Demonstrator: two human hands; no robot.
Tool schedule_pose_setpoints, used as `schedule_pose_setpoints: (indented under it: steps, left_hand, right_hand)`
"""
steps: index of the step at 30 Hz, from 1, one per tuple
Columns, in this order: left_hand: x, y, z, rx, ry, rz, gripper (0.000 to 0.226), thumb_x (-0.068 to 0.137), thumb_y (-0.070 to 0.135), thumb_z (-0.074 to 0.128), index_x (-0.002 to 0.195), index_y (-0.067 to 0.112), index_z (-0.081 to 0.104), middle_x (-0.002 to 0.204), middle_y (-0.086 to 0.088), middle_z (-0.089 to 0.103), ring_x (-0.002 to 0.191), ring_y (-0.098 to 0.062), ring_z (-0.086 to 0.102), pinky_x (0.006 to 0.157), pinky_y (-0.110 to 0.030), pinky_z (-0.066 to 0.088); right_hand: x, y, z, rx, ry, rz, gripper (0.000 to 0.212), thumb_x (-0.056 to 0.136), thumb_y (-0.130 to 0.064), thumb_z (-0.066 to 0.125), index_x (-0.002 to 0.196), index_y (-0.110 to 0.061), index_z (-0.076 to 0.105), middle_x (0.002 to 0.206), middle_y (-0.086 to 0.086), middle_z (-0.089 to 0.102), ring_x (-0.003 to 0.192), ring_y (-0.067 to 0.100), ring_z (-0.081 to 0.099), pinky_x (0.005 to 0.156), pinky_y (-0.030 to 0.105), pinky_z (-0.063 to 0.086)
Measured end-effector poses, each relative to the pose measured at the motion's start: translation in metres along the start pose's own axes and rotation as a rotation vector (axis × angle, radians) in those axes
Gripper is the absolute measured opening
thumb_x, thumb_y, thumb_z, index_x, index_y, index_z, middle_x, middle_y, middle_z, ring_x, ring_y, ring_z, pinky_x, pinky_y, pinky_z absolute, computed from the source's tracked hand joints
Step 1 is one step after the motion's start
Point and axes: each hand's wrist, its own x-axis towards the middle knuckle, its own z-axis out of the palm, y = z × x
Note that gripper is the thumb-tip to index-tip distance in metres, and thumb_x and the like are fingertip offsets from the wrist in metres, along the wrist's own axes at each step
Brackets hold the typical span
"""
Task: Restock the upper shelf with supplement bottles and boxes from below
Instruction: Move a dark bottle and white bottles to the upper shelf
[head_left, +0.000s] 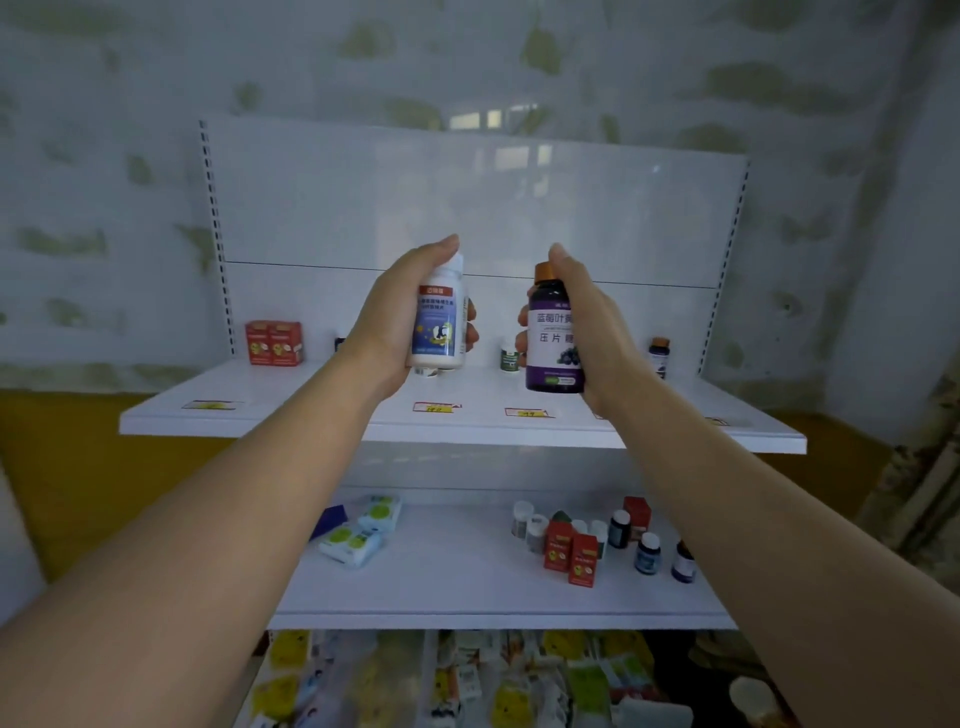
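My left hand (400, 317) grips a white supplement bottle (439, 327) with a blue and red label, held upright above the upper shelf (322, 415). My right hand (587, 322) grips a dark purple bottle (551, 338) with an orange cap, also upright over that shelf. Both bottles hang a little above the shelf surface, near its middle. On the upper shelf stand two red boxes (274, 343) at the left, a small green-labelled bottle (509, 356) between my hands, and an orange-capped dark bottle (660, 356) at the right.
The lower shelf (467, 587) holds white and green boxes (358, 527) lying at the left, and red boxes (571, 551), white bottles and dark bottles (648, 552) clustered at the right. Yellow price tags (436, 408) lie along the upper shelf front. Packets fill the bottom level (467, 680).
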Motion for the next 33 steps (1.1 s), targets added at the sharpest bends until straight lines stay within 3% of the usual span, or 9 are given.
schedule_pose_setpoints:
  steps: [7, 16, 24, 28, 33]
  left_hand:
    - [0.009, -0.002, -0.003, 0.035, 0.04, 0.014, 0.034, 0.087, 0.043, 0.057, 0.099, 0.012, 0.049, 0.061, -0.008, 0.062, 0.048, -0.021, 0.058, 0.053, -0.026, 0.051]
    - [0.032, -0.035, -0.01, 0.059, 0.069, -0.002, 0.035, 0.087, 0.042, 0.058, 0.099, 0.01, 0.05, 0.062, -0.008, 0.062, 0.049, -0.02, 0.059, 0.052, -0.026, 0.052]
    - [0.092, -0.061, -0.052, 0.064, 0.076, -0.03, 0.031, 0.086, 0.041, 0.058, 0.089, 0.011, 0.055, 0.064, -0.008, 0.062, 0.049, -0.019, 0.059, 0.054, -0.026, 0.053]
    - [0.129, -0.065, -0.09, 0.092, 0.085, -0.052, 0.031, 0.084, 0.043, 0.059, 0.077, 0.012, 0.059, 0.064, -0.008, 0.063, 0.052, -0.022, 0.059, 0.061, -0.028, 0.054]
    - [0.172, -0.053, -0.147, 0.094, 0.128, -0.055, 0.03, 0.084, 0.041, 0.06, 0.079, 0.011, 0.059, 0.061, -0.008, 0.063, 0.05, -0.023, 0.058, 0.056, -0.027, 0.054]
  right_hand:
    - [0.015, 0.001, -0.011, -0.02, -0.004, -0.029, 0.035, 0.088, -0.054, 0.055, 0.091, -0.019, 0.061, 0.073, 0.005, 0.064, 0.055, 0.019, 0.062, 0.065, 0.034, 0.056]
    - [0.042, 0.028, -0.018, -0.062, 0.001, 0.002, 0.031, 0.089, -0.052, 0.054, 0.088, -0.022, 0.061, 0.074, 0.003, 0.064, 0.051, 0.014, 0.063, 0.06, 0.03, 0.058]
    - [0.105, 0.072, 0.009, -0.061, -0.004, 0.031, 0.033, 0.087, -0.051, 0.058, 0.092, -0.019, 0.061, 0.082, 0.009, 0.064, 0.063, 0.022, 0.063, 0.074, 0.041, 0.058]
    - [0.144, 0.093, 0.038, -0.084, -0.011, 0.035, 0.03, 0.088, -0.05, 0.057, 0.087, -0.02, 0.06, 0.08, 0.009, 0.064, 0.061, 0.022, 0.063, 0.073, 0.04, 0.058]
    - [0.2, 0.106, 0.083, -0.047, -0.008, 0.045, 0.029, 0.089, -0.049, 0.057, 0.088, -0.02, 0.061, 0.077, 0.007, 0.064, 0.053, 0.018, 0.063, 0.062, 0.031, 0.056]
